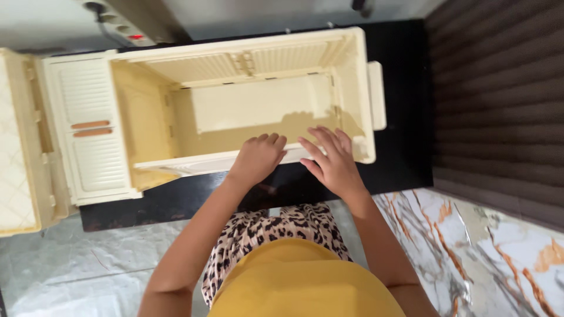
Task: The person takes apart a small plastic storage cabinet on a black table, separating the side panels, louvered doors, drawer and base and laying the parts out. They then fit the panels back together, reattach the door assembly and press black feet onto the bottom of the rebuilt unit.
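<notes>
The large cream-yellow plastic box with ribbed walls [247,105] fills the picture from ten to two o'clock, open at the top, standing on a glossy black slab [405,117] that shows at its three and six o'clock sides. At nine o'clock a cream-yellow plastic lid with a lattice pattern [14,158] hangs hinged outward from the box's left end, beside a ribbed cream panel with two orange-brown strips [91,129].

The near wall of the box looks bowed and partly loose at seven o'clock. My judgement is that pressing down on it unevenly could make it pop out of its slot or flex sharply and nip a finger. The box also sits close to the slab's near edge, so a hard push toward twelve o'clock, or a pull back, could slide it on the glossy surface.

The left hand [257,157] rests on that near rim, fingers curled together over the edge. The right hand [333,161] lies just beside it at its three o'clock, fingers spread flat, tips over the rim into the box.

Counted: one box, one open lid, one black slab, two orange-brown strips, two hands. A marbled grey and rust floor [499,252] lies at five o'clock, a dark ribbed mat [499,88] at three.
</notes>
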Demonstrator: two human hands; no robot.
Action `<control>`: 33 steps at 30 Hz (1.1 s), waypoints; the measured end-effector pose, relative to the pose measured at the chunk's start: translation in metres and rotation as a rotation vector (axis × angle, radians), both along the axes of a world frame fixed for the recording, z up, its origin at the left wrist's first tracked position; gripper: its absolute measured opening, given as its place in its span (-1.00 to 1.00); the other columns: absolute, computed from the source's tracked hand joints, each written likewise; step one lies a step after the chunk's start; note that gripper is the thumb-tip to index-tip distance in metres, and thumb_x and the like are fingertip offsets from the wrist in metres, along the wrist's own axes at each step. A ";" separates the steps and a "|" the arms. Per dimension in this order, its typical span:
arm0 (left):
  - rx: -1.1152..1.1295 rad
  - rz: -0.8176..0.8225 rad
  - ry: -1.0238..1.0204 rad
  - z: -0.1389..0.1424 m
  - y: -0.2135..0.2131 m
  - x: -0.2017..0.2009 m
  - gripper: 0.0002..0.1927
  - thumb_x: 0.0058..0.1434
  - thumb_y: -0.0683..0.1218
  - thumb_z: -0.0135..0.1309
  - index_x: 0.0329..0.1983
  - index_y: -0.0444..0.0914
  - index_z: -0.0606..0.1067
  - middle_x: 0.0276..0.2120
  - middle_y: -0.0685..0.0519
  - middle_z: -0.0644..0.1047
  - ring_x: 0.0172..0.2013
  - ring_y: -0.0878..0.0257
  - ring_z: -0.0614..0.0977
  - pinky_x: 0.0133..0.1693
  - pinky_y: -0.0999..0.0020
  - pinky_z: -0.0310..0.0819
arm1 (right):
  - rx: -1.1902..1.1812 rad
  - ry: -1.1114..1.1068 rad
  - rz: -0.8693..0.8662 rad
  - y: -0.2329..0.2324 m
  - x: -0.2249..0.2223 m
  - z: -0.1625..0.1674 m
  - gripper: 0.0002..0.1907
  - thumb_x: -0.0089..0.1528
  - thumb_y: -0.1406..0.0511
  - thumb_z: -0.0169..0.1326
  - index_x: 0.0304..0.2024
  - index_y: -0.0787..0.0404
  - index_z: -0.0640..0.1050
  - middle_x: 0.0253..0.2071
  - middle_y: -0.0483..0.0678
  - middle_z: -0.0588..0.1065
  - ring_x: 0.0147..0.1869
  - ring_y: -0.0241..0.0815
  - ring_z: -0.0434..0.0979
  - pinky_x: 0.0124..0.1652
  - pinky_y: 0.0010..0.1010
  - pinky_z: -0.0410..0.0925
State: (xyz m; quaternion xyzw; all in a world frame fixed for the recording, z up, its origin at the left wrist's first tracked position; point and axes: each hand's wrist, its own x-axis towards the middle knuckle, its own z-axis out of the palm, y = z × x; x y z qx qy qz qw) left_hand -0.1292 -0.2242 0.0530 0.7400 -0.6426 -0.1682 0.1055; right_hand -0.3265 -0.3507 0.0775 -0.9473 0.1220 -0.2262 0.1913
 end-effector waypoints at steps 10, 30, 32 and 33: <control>-0.323 0.506 -0.360 0.001 0.109 0.036 -0.50 0.31 0.00 0.12 0.32 -0.10 0.39 0.41 -0.14 0.25 0.43 -0.08 0.22 0.37 -0.36 -0.22 | -0.025 0.059 0.010 -0.029 0.063 -0.028 -0.66 0.25 0.37 0.18 0.10 0.05 0.62 -0.12 -0.04 0.50 0.04 -0.01 0.48 0.13 -0.07 0.23; -0.299 0.999 0.302 0.013 0.212 0.110 -0.44 0.39 -0.18 -0.09 0.45 -0.30 0.17 0.30 -0.27 0.39 0.03 -0.27 0.60 -0.06 0.01 0.58 | -0.049 0.387 -0.008 -0.099 0.173 -0.139 -0.58 0.29 0.37 0.12 0.22 0.09 0.53 0.06 0.00 0.52 0.21 -0.01 0.46 0.18 0.00 0.21; -0.354 0.952 0.277 0.010 0.213 0.111 -0.43 0.39 -0.21 -0.12 0.47 -0.30 0.15 0.31 -0.30 0.38 0.05 -0.31 0.58 -0.07 0.00 0.58 | -0.102 0.404 0.000 -0.097 0.178 -0.145 -0.50 0.26 0.33 0.14 0.27 0.09 0.47 0.16 0.03 0.49 0.29 0.01 0.42 0.17 0.04 0.20; -0.357 0.942 0.288 0.008 0.214 0.111 -0.42 0.37 -0.23 -0.13 0.47 -0.30 0.13 0.32 -0.31 0.37 0.04 -0.31 0.58 -0.09 0.00 0.58 | -0.085 0.426 -0.005 -0.096 0.180 -0.148 -0.48 0.25 0.33 0.15 0.28 0.08 0.46 0.19 0.02 0.48 0.31 0.01 0.40 0.16 0.04 0.20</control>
